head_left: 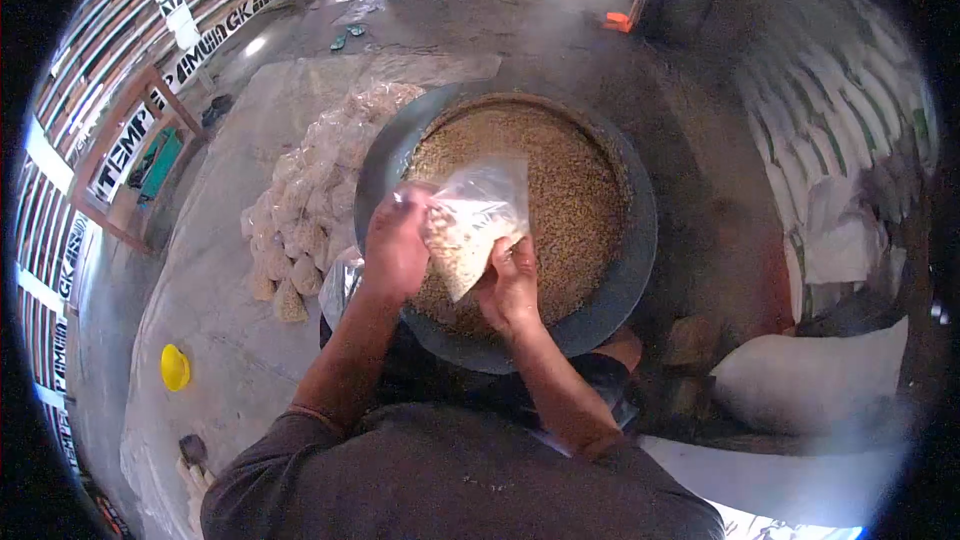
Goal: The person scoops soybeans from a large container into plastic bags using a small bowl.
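Between my hands, above a wide round basin (640, 240), is a clear plastic bag (465, 240) partly filled with pale beans. My left hand (397, 245) grips the bag's left side near its top; the fingers are a little blurred. Around the bag's lower right side curl the fingers of my right hand (512, 285). The bag is tilted, with one corner pointing down and its clear upper part standing up to the right. Loose tan soybeans (570, 210) fill the basin below.
Left of the basin, a heap of filled plastic bags (325, 170) lies on a pale sheet (225, 240). A yellow bowl (175, 367) is farther left. On the right are a full white sack (815, 375) and stacked sacks (840, 110). A wooden frame (135, 165) stands at left.
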`<state>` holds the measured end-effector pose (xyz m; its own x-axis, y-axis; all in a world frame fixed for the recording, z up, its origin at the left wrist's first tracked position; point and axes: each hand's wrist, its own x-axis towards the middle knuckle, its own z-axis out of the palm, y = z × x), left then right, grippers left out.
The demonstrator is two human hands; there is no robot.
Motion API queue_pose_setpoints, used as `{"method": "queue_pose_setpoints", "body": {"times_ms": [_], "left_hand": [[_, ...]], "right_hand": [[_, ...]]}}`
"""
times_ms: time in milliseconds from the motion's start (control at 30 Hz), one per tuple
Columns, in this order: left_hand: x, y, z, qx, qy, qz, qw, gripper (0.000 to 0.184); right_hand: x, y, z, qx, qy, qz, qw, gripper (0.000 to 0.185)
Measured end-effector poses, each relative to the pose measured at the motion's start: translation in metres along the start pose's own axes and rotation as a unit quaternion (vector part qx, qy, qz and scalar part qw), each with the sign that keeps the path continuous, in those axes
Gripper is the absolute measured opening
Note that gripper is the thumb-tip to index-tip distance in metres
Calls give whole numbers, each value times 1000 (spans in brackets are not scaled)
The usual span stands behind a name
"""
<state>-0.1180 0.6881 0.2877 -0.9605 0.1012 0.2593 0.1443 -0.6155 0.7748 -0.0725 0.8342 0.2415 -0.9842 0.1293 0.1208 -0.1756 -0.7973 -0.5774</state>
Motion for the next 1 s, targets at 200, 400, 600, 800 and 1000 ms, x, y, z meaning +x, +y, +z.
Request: {"method": "queue_pose_setpoints", "body": {"times_ms": [200, 400, 600, 800, 1000], "left_hand": [[-1, -16, 34, 323, -170, 52, 929, 10], [6, 2, 13, 399, -92, 217, 886, 13], [-7, -10, -26, 423, -194, 80, 881, 46], [-52, 2, -109, 322, -74, 4, 944, 67], [-96, 86, -204, 481, 199, 178, 835, 23]], "right_hand": [[15, 40, -59, 135, 12, 192, 972, 51], [3, 21, -31, 68, 45, 182, 980, 63], [4, 58, -60, -25, 42, 225, 973, 73], [-3, 67, -3, -58, -3, 311, 949, 77], [-6, 11, 2, -361, -172, 180, 899, 60]]}}
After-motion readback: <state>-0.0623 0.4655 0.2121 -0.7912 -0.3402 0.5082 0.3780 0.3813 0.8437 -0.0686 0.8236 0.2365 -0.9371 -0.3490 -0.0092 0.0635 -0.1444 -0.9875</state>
